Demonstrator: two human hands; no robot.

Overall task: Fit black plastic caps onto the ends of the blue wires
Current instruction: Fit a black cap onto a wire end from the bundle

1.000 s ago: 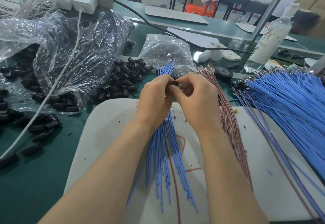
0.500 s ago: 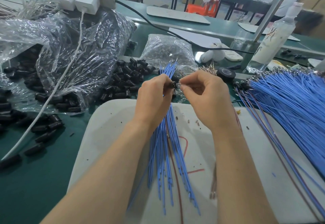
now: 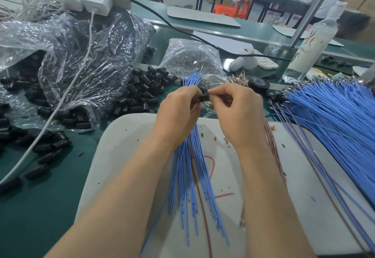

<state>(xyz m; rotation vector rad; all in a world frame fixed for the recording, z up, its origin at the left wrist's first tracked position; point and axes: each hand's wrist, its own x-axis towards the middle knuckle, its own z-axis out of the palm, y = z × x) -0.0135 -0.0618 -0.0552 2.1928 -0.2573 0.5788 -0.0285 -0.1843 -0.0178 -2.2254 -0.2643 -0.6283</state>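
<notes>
Black cap (image 3: pixel 204 98) pinched between left hand (image 3: pixel 178 113) and right hand (image 3: pixel 240 113)

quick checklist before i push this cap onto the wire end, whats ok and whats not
1. Small black plastic cap securely held: ok, pinched between the fingertips of the left-hand grip and the right-hand grip.
2. Bundle of thin blue wires under control: ok, it runs through the left-hand grip.
3. Wire end lined up with the cap's opening: cannot tell, the fingers hide it.
4. Spare caps nearby: ok, a heap of loose black caps lies left of the hands.
5. White work board free of scraps: not ok, small dark bits are scattered on it.
</notes>
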